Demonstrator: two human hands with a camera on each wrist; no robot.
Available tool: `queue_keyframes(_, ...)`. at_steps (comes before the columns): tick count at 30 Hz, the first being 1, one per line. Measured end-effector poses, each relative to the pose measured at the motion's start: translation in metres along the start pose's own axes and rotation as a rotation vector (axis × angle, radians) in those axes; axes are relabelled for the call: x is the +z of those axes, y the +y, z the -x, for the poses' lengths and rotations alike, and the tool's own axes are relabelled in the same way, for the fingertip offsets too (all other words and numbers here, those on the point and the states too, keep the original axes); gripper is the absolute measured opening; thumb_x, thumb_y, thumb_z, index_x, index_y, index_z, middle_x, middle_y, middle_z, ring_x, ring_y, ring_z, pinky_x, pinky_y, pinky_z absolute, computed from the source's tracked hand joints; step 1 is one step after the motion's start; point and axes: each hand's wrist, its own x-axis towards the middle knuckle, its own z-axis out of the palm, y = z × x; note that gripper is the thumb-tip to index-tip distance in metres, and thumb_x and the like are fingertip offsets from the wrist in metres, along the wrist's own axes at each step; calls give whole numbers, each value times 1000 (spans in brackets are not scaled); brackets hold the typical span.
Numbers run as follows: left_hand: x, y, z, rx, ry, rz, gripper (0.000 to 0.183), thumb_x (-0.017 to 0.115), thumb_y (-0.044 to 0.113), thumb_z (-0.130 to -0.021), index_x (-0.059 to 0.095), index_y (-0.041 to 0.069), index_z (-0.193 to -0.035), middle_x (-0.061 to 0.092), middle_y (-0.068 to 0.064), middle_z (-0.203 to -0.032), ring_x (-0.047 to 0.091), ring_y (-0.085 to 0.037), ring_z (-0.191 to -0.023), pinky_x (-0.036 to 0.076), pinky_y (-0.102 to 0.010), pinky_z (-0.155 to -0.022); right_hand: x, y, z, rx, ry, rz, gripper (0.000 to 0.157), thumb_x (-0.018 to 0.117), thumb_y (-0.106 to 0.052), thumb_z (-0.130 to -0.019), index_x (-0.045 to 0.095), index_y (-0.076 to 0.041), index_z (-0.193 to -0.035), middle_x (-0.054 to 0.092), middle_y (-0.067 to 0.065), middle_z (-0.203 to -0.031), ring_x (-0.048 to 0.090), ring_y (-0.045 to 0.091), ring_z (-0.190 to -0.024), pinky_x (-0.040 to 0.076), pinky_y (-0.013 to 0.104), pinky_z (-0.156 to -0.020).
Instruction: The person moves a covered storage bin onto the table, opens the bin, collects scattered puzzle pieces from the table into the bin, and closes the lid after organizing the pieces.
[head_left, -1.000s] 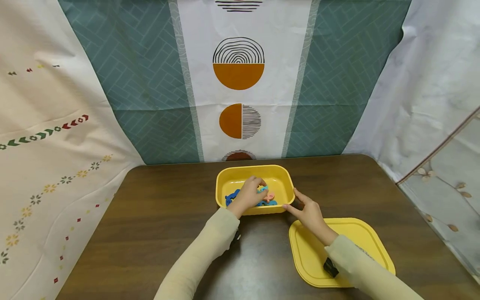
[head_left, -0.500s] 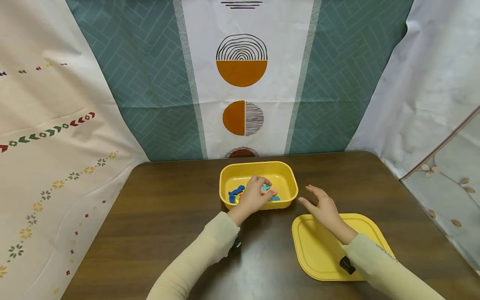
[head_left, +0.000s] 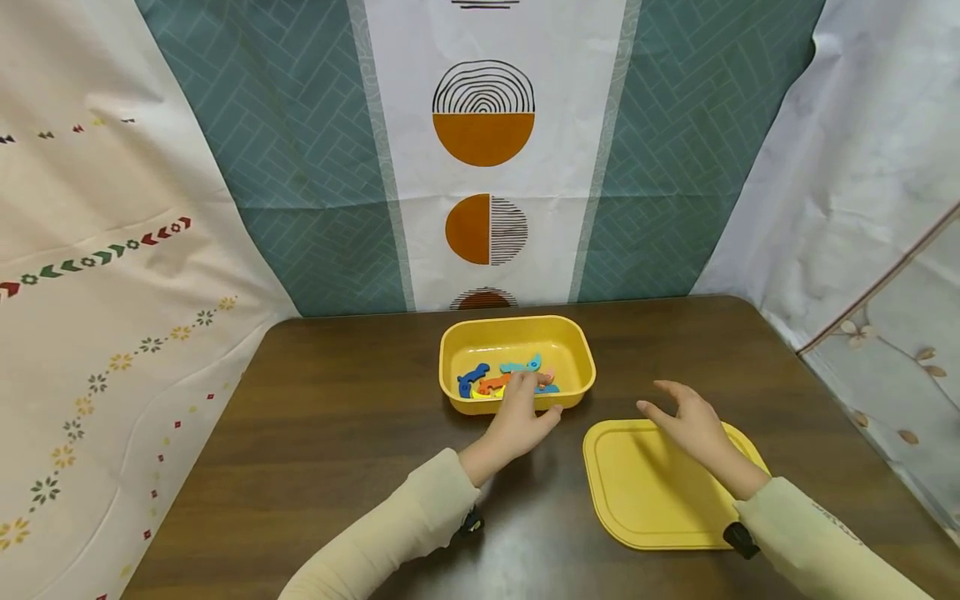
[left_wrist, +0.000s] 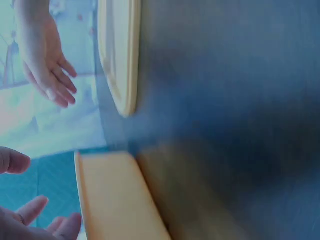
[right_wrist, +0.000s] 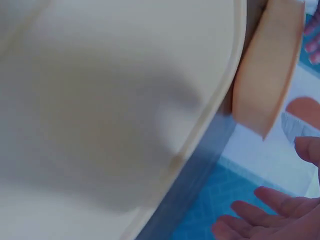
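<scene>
A yellow plastic box (head_left: 465, 342) stands toward the back of the table, holding several small colourful pieces; a dark blue piece (head_left: 472, 379), an orange piece (head_left: 491, 384) and a turquoise piece (head_left: 521, 365) show inside. My left hand (head_left: 516, 421) hovers at the box's front rim with fingers spread and nothing in them, hiding some of the pieces. Over the yellow lid (head_left: 637, 492), which lies flat on the table at the right, hangs my right hand (head_left: 693, 423). Its fingers are loosely bent, thumb apart, holding nothing. In the left wrist view the box (left_wrist: 117, 195) is beside the left fingers.
The dark wooden table (head_left: 337, 400) reaches back to a green and white patterned curtain (head_left: 315, 167). Pale cloth hangs along the left and right sides. A black wrist device (head_left: 741, 540) sits at the right sleeve.
My right hand has let go of the box's right corner and moved right, over the lid. My left hand has drawn back out of the box toward its front rim, its fingers opening.
</scene>
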Motion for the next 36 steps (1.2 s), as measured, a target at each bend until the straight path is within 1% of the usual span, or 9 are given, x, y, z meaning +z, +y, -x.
queue_keyframes(4,11,5,8,-11,2,-5,45,61,19,-88,46,0,-126,43,-17,-128,41,-30,-123,38,-47,-102,-14,10,6,37,-15,30,69,51,-41,-96,38,14,-135,40,37,-136,40,55,-120,38,63,-92)
queue_keyframes(6,17,7,13,-11,22,-1,48,61,19,-88,44,0,-128,41,-17,-131,39,-30,-123,38,-47,-101,-19,15,10,52,-19,35,70,50,-42,-96,38,14,-135,39,38,-136,45,55,-116,39,63,-90)
queue_keyframes(11,24,11,24,22,59,22,50,59,16,-87,41,-1,-130,37,-19,-136,36,-33,-128,37,-48,-102,-23,26,18,63,-44,45,69,50,-41,-97,38,16,-134,39,39,-135,45,57,-114,40,64,-89)
queue_keyframes(14,29,13,29,21,49,61,49,59,15,-87,43,-2,-130,42,-18,-135,40,-33,-127,38,-47,-102,-24,34,24,77,-67,61,69,49,-41,-97,37,17,-134,38,41,-134,38,59,-118,37,66,-89)
queue_keyframes(16,32,14,32,6,37,95,47,60,15,-87,45,-1,-129,47,-17,-131,44,-32,-123,40,-43,-101,-26,41,28,88,-88,69,70,49,-40,-97,36,17,-134,37,42,-134,38,61,-117,38,67,-88)
queue_keyframes(20,43,16,39,-68,-2,186,49,60,15,-86,45,-1,-130,49,-20,-128,48,-35,-120,41,-44,-98,-31,55,34,123,-145,93,74,47,-42,-98,30,18,-136,31,45,-134,35,64,-115,39,68,-85)
queue_keyframes(26,64,26,49,-223,-24,318,68,62,17,-84,28,-2,-141,34,-22,-140,35,-36,-133,34,-51,-106,-34,75,44,134,-226,116,78,48,-41,-97,24,23,-134,27,51,-131,33,68,-114,39,70,-83)
queue_keyframes(29,71,30,50,-260,-8,350,73,62,17,-84,23,-1,-143,29,-22,-144,30,-35,-137,30,-52,-108,-33,81,49,129,-243,105,78,49,-40,-97,23,24,-134,26,52,-130,31,69,-114,38,71,-82)
queue_keyframes(36,85,28,54,-314,19,417,73,60,13,-82,23,-3,-143,27,-25,-146,27,-37,-138,28,-54,-108,-33,90,55,150,-272,81,84,51,-38,-96,16,32,-129,21,57,-127,26,71,-114,34,72,-88)
